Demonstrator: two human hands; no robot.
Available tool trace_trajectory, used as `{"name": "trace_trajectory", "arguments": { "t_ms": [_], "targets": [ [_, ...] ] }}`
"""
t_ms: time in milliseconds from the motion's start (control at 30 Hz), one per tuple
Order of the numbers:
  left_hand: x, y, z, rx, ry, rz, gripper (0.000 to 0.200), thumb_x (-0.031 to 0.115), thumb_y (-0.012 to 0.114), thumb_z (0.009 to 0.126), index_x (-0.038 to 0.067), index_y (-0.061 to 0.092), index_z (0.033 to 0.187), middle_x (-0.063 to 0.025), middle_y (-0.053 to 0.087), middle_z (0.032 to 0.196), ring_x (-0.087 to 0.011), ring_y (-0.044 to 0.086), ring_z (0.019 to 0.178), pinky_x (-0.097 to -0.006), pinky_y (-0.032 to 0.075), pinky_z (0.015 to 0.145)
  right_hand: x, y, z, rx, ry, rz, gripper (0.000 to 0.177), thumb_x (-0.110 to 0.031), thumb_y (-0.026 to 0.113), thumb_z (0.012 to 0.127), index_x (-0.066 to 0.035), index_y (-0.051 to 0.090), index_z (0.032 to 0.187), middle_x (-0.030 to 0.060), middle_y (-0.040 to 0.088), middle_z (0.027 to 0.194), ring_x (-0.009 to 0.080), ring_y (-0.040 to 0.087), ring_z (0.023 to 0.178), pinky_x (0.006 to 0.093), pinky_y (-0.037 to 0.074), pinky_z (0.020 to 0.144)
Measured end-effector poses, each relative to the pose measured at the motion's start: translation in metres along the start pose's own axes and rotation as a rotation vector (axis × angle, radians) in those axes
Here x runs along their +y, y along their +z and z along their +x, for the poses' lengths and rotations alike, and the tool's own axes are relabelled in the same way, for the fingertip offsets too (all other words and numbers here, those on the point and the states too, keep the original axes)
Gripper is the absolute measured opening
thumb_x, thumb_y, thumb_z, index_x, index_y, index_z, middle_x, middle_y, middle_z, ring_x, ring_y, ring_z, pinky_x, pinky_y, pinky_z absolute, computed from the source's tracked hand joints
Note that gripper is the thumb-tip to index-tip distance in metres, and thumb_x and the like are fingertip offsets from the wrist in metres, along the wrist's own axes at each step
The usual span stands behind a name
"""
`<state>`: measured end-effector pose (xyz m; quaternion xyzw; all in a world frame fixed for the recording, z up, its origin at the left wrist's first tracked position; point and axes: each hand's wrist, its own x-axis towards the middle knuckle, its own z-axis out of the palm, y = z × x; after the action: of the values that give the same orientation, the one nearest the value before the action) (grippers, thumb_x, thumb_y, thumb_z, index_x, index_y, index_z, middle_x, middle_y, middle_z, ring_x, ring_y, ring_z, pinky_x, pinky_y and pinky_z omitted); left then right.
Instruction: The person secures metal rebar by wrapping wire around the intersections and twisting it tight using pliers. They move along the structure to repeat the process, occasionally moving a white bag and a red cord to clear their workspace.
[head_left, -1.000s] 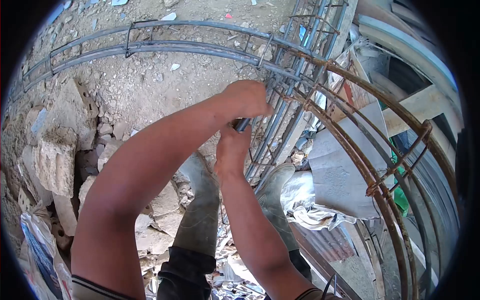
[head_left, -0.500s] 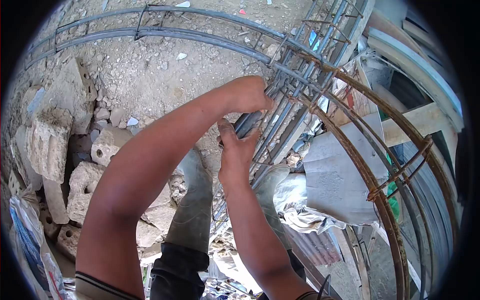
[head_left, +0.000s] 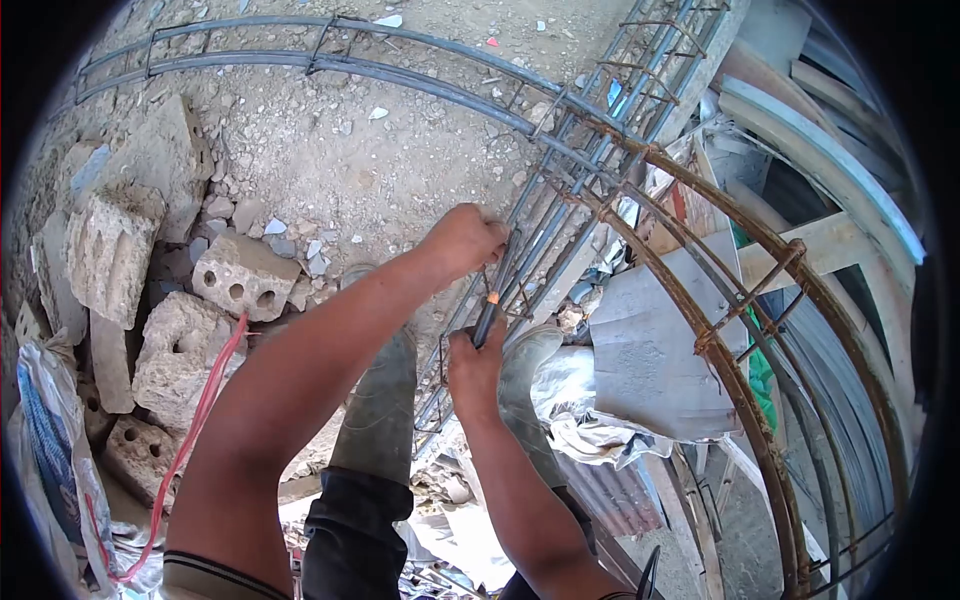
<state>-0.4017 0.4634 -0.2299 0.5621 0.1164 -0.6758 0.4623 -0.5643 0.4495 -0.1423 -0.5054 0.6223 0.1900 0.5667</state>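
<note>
My right hand (head_left: 474,370) is closed around a dark, rod-like hand tool (head_left: 485,325) with an orange band near its upper end. Its exact kind does not show. Just above it, my left hand (head_left: 470,240) has its fingers curled together beside the steel rebar cage (head_left: 545,225). What those fingers pinch is hidden; a thin dark line, perhaps wire, runs from them down toward the tool. Both hands are close to the long straight bars, below the crossing where a second, curving rebar cage (head_left: 430,85) meets them.
Rusty bars (head_left: 740,370) arch down the right side, over a grey sheet (head_left: 650,340) and scrap. Broken hollow blocks (head_left: 235,275) lie at left, near a pink strap (head_left: 205,410) and a sack (head_left: 50,450). My boots (head_left: 375,400) stand among rubble.
Both hands have moved down along the bars, away from the crossing. The tool now points upward with its orange band showing. The view has shifted a little, bringing the pink strap into sight.
</note>
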Motion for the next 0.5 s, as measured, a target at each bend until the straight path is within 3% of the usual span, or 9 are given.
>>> {"name": "trace_trajectory", "arguments": {
  "t_ms": [33, 67, 100, 133, 233, 333, 400, 467, 500],
  "targets": [
    [-0.007, 0.009, -0.015, 0.004, 0.003, -0.005, 0.034, 0.031, 0.058, 0.096, 0.001, 0.066, 0.109, -0.0094, 0.068, 0.095, -0.0217, 0.065, 0.087, -0.0364, 0.051, 0.082, 0.008, -0.005, -0.006, -0.012, -0.022, 0.03, 0.062, -0.008, 0.055, 0.087, -0.002, 0.028, 0.143, 0.0036, 0.051, 0.083, 0.009, 0.046, 0.062, 0.0276, 0.04, 0.053],
    [-0.017, 0.02, -0.032, 0.033, 0.009, -0.196, 0.032, 0.029, 0.056, 0.097, 0.0, 0.066, 0.108, -0.0082, 0.067, 0.093, -0.0201, 0.065, 0.086, -0.0354, 0.052, 0.081, 0.013, -0.009, -0.014, -0.031, -0.04, 0.054, 0.062, -0.008, 0.057, 0.087, -0.004, 0.027, 0.142, 0.0017, 0.049, 0.078, 0.0064, 0.044, 0.054, 0.0226, 0.037, 0.045],
    [-0.029, 0.029, -0.047, 0.066, 0.018, -0.39, 0.03, 0.027, 0.054, 0.099, 0.0, 0.065, 0.107, -0.0071, 0.066, 0.092, -0.0186, 0.064, 0.085, -0.0344, 0.052, 0.079, 0.011, -0.021, -0.021, -0.09, 0.004, -0.056, 0.063, -0.006, 0.054, 0.086, 0.0, 0.03, 0.143, 0.0066, 0.053, 0.083, 0.0169, 0.051, 0.068, 0.0352, 0.045, 0.062],
    [-0.041, 0.037, -0.058, 0.076, 0.02, -0.404, 0.03, 0.027, 0.054, 0.099, 0.0, 0.065, 0.107, -0.0071, 0.066, 0.092, -0.0186, 0.064, 0.085, -0.0344, 0.052, 0.079, 0.011, -0.03, -0.026, -0.101, 0.003, -0.07, 0.063, -0.006, 0.054, 0.086, 0.0, 0.03, 0.143, 0.0066, 0.053, 0.083, 0.0169, 0.051, 0.068, 0.0352, 0.045, 0.062],
    [-0.071, 0.062, -0.082, 0.306, 0.131, -0.573, 0.03, 0.026, 0.053, 0.1, -0.001, 0.063, 0.108, -0.0054, 0.065, 0.093, -0.0151, 0.062, 0.082, -0.0332, 0.052, 0.075, 0.009, -0.055, -0.039, -0.143, -0.242, -0.485, 0.067, -0.008, 0.056, 0.085, -0.004, 0.028, 0.145, 0.0132, 0.058, 0.085, 0.025, 0.059, 0.068, 0.0394, 0.047, 0.063],
    [-0.084, 0.084, -0.101, 0.374, 0.056, -0.782, 0.027, 0.026, 0.054, 0.1, 0.0, 0.061, 0.105, -0.0045, 0.063, 0.093, -0.0148, 0.061, 0.083, -0.0327, 0.051, 0.079, 0.009, -0.074, -0.048, -0.132, -0.2, -0.869, 0.07, -0.014, 0.058, 0.083, -0.007, 0.028, 0.147, 0.0268, 0.065, 0.094, 0.0435, 0.066, 0.082, 0.0488, 0.05, 0.073],
    [-0.088, 0.09, -0.111, 0.356, 0.135, -0.81, 0.025, 0.025, 0.054, 0.1, 0.001, 0.061, 0.104, -0.0042, 0.062, 0.092, -0.0147, 0.06, 0.083, -0.0326, 0.05, 0.08, 0.005, -0.083, -0.054, -0.135, -0.184, -0.934, 0.071, -0.014, 0.058, 0.083, -0.007, 0.028, 0.147, 0.0284, 0.065, 0.095, 0.0454, 0.066, 0.086, 0.0499, 0.051, 0.075],
    [-0.094, 0.089, -0.12, 0.344, 0.219, -0.829, 0.024, 0.025, 0.055, 0.1, 0.002, 0.06, 0.102, -0.0038, 0.061, 0.091, -0.0145, 0.059, 0.083, -0.0325, 0.049, 0.081, 0.002, -0.094, -0.056, -0.315, -0.088, -0.813, 0.08, -0.016, 0.059, 0.083, 0.002, 0.02, 0.151, 0.0307, 0.061, 0.113, 0.0428, 0.064, 0.099, 0.0451, 0.049, 0.085],
    [-0.1, 0.085, -0.123, 0.331, 0.252, -0.644, 0.022, 0.024, 0.054, 0.1, 0.003, 0.059, 0.102, -0.0035, 0.06, 0.091, -0.0145, 0.058, 0.083, -0.0324, 0.048, 0.083, 0.01, -0.1, -0.057, -0.319, -0.097, -0.821, 0.08, -0.016, 0.059, 0.083, 0.002, 0.02, 0.151, 0.0307, 0.061, 0.113, 0.0428, 0.064, 0.099, 0.0451, 0.049, 0.085]
  ]
}}
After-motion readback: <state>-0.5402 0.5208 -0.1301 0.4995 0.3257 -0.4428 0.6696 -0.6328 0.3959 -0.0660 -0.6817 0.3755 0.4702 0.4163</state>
